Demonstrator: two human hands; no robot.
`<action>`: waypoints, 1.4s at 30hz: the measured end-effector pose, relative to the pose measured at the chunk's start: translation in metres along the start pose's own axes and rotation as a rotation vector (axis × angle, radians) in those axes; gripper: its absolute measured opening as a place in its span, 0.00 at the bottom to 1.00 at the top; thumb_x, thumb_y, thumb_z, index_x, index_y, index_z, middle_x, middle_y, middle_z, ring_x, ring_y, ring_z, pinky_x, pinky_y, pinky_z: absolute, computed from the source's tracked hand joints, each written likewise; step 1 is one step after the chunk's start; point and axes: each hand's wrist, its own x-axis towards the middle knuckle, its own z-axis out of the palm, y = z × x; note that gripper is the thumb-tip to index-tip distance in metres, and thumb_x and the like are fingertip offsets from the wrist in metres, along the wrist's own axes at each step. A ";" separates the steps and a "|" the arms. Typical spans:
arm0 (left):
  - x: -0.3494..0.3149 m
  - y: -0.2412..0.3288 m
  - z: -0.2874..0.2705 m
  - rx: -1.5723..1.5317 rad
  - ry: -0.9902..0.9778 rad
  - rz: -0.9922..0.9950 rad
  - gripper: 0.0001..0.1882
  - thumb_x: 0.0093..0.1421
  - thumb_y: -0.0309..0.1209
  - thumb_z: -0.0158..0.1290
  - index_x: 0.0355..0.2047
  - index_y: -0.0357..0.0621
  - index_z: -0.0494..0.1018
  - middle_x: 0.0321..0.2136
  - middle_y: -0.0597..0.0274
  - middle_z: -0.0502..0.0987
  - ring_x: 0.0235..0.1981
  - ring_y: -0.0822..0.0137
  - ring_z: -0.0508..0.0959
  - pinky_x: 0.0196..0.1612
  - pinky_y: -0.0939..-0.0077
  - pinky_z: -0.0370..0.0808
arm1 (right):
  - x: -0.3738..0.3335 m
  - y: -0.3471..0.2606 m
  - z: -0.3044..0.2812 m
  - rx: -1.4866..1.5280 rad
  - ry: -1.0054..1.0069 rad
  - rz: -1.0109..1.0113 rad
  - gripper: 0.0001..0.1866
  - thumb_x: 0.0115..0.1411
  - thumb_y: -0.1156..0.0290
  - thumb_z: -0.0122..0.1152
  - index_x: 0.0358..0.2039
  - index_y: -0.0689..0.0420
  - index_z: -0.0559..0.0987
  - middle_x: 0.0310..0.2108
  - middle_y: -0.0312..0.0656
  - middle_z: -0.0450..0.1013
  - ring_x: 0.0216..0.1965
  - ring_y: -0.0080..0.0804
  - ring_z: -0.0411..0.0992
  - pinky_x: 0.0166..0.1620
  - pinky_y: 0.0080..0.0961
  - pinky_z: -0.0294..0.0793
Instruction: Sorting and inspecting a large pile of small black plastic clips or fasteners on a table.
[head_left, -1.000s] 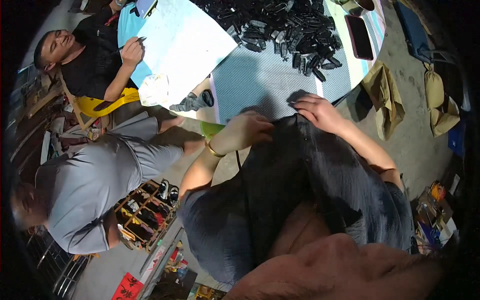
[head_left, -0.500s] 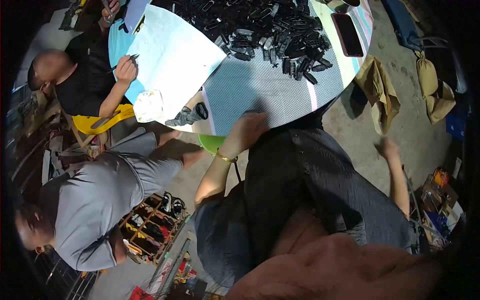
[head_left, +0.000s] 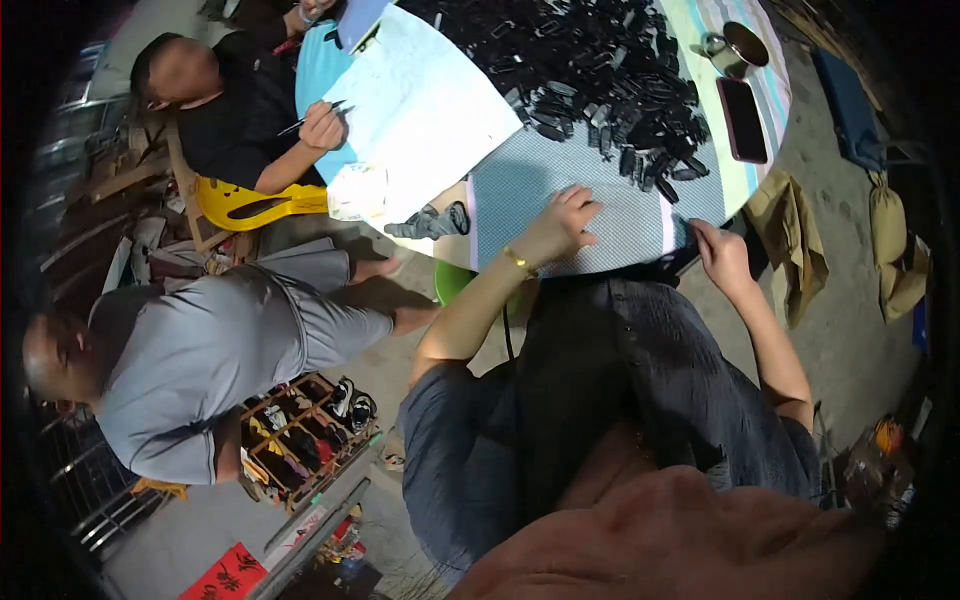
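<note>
My left hand [head_left: 560, 228], with a gold bracelet at the wrist, rests over the patterned grey tabletop mat [head_left: 625, 225] near its front edge. Its fingers are slightly spread and hold nothing I can see. At the right part of the same edge is my right hand [head_left: 724, 260], fingers apart and nothing visible in them. Beyond both hands lies a large pile of small black plastic parts [head_left: 610, 85]. A dark grey glove or cloth bundle [head_left: 440, 220] sits left of my left hand.
A phone [head_left: 742, 120] and a metal cup [head_left: 738, 48] stand on the table's right side. A white sheet [head_left: 430, 110] covers the left side, where a person holds a pen [head_left: 305, 122]. Another person in grey [head_left: 210, 350] is at my left, beside a compartmented rack [head_left: 305, 440].
My left hand has moved forward from the table edge onto the mat. My right hand has come up from beside me to the edge. The whole view has shifted.
</note>
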 end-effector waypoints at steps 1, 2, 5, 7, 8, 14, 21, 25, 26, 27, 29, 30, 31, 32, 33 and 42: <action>0.007 -0.001 -0.001 0.195 0.062 -0.017 0.28 0.43 0.34 0.58 0.45 0.40 0.67 0.46 0.49 0.66 0.52 0.53 0.62 0.55 0.58 0.56 | 0.000 -0.002 0.003 0.001 0.005 -0.013 0.10 0.51 0.76 0.54 0.35 0.59 0.75 0.24 0.49 0.73 0.26 0.44 0.72 0.29 0.34 0.70; 0.011 -0.004 -0.004 0.389 0.124 -0.036 0.30 0.42 0.34 0.59 0.48 0.40 0.66 0.48 0.48 0.64 0.54 0.53 0.60 0.57 0.56 0.54 | 0.000 -0.004 0.007 0.045 0.060 -0.119 0.12 0.50 0.78 0.53 0.37 0.60 0.74 0.27 0.51 0.72 0.29 0.46 0.71 0.32 0.34 0.70; 0.022 -0.019 -0.031 0.669 0.259 -0.162 0.30 0.48 0.37 0.53 0.51 0.39 0.63 0.55 0.48 0.60 0.60 0.52 0.53 0.59 0.47 0.45 | 0.009 -0.022 0.008 0.158 -0.018 -0.238 0.15 0.48 0.81 0.52 0.39 0.61 0.73 0.33 0.53 0.71 0.34 0.49 0.70 0.37 0.35 0.69; -0.003 -0.077 -0.035 1.186 0.253 -0.432 0.24 0.49 0.35 0.50 0.47 0.39 0.68 0.54 0.47 0.62 0.60 0.55 0.53 0.59 0.50 0.47 | 0.011 -0.029 0.008 0.140 -0.031 -0.310 0.15 0.48 0.80 0.52 0.39 0.61 0.74 0.32 0.52 0.72 0.33 0.49 0.70 0.37 0.35 0.69; -0.004 -0.061 -0.059 0.875 -0.218 -0.884 0.15 0.50 0.31 0.47 0.37 0.41 0.74 0.46 0.48 0.70 0.55 0.58 0.64 0.56 0.51 0.53 | 0.012 -0.022 0.007 0.113 -0.081 -0.278 0.14 0.48 0.79 0.53 0.38 0.62 0.74 0.31 0.52 0.72 0.33 0.48 0.71 0.37 0.35 0.70; -0.144 0.030 -0.126 0.713 0.347 -1.036 0.10 0.55 0.33 0.44 0.32 0.44 0.71 0.16 0.48 0.73 0.22 0.46 0.74 0.27 0.55 0.70 | 0.000 0.005 -0.008 0.114 -0.030 -0.081 0.08 0.50 0.76 0.54 0.32 0.64 0.76 0.29 0.53 0.72 0.30 0.50 0.71 0.34 0.35 0.70; -0.093 0.045 -0.111 0.350 0.450 -0.591 0.28 0.48 0.20 0.47 0.53 0.41 0.59 0.48 0.38 0.64 0.49 0.43 0.65 0.49 0.60 0.66 | 0.049 -0.022 0.001 0.155 0.044 -0.274 0.09 0.47 0.77 0.56 0.31 0.63 0.76 0.28 0.50 0.72 0.32 0.48 0.71 0.35 0.34 0.70; -0.041 0.080 -0.080 -0.123 0.109 -0.282 0.21 0.51 0.33 0.51 0.46 0.40 0.67 0.39 0.45 0.72 0.37 0.52 0.72 0.43 0.64 0.68 | 0.054 -0.026 -0.002 0.183 0.075 -0.303 0.07 0.49 0.74 0.54 0.30 0.62 0.76 0.27 0.51 0.71 0.30 0.50 0.69 0.34 0.37 0.69; -0.035 0.075 -0.053 -0.315 0.042 -0.159 0.24 0.52 0.33 0.51 0.50 0.41 0.65 0.44 0.46 0.70 0.42 0.55 0.71 0.47 0.68 0.66 | 0.049 -0.028 -0.002 0.215 -0.115 -0.126 0.07 0.51 0.72 0.53 0.29 0.62 0.76 0.25 0.52 0.71 0.27 0.52 0.69 0.32 0.38 0.69; -0.025 0.068 -0.041 -0.441 -0.253 -0.064 0.24 0.53 0.31 0.49 0.52 0.44 0.63 0.49 0.49 0.67 0.47 0.59 0.68 0.49 0.69 0.65 | 0.045 -0.030 0.001 0.264 -0.034 -0.231 0.08 0.52 0.71 0.53 0.28 0.62 0.75 0.25 0.52 0.71 0.26 0.51 0.69 0.31 0.39 0.69; 0.008 0.129 -0.068 -1.042 -0.675 -0.486 0.15 0.54 0.23 0.44 0.43 0.38 0.71 0.43 0.55 0.71 0.47 0.75 0.68 0.51 0.78 0.62 | 0.025 -0.034 0.004 0.446 -0.170 0.000 0.11 0.52 0.66 0.55 0.33 0.57 0.77 0.31 0.50 0.73 0.32 0.47 0.72 0.35 0.36 0.71; -0.004 0.130 -0.075 -1.006 -0.432 -0.478 0.15 0.54 0.23 0.44 0.43 0.38 0.71 0.43 0.55 0.71 0.47 0.75 0.68 0.51 0.78 0.62 | 0.058 -0.041 0.013 0.388 -0.219 -0.225 0.11 0.52 0.66 0.55 0.33 0.57 0.77 0.31 0.50 0.73 0.32 0.47 0.72 0.35 0.36 0.71; 0.015 0.128 -0.088 -0.903 -0.495 -0.325 0.16 0.55 0.25 0.44 0.44 0.38 0.70 0.44 0.56 0.71 0.48 0.74 0.68 0.52 0.77 0.62 | 0.041 -0.036 0.017 0.323 -0.173 -0.303 0.11 0.51 0.65 0.55 0.33 0.56 0.78 0.31 0.48 0.73 0.32 0.46 0.72 0.35 0.36 0.71; 0.033 0.126 -0.101 -0.813 -0.551 -0.178 0.16 0.55 0.26 0.44 0.44 0.37 0.70 0.45 0.56 0.70 0.48 0.73 0.67 0.52 0.77 0.61 | 0.038 -0.022 0.024 0.252 -0.142 -0.377 0.12 0.51 0.63 0.54 0.33 0.54 0.78 0.31 0.47 0.74 0.32 0.44 0.72 0.36 0.35 0.71; 0.036 0.129 -0.107 -0.744 -0.570 -0.042 0.17 0.56 0.28 0.44 0.45 0.37 0.69 0.46 0.56 0.69 0.49 0.71 0.67 0.53 0.76 0.61 | 0.034 -0.022 0.017 0.241 -0.091 -0.355 0.12 0.51 0.63 0.54 0.33 0.54 0.78 0.31 0.47 0.74 0.32 0.44 0.72 0.36 0.35 0.71; 0.009 0.153 -0.110 -0.992 -0.971 0.112 0.22 0.59 0.34 0.45 0.50 0.33 0.63 0.52 0.58 0.65 0.52 0.68 0.64 0.55 0.73 0.59 | 0.026 -0.021 -0.050 0.274 0.059 -0.185 0.11 0.50 0.66 0.56 0.32 0.55 0.79 0.28 0.46 0.74 0.30 0.42 0.73 0.33 0.33 0.72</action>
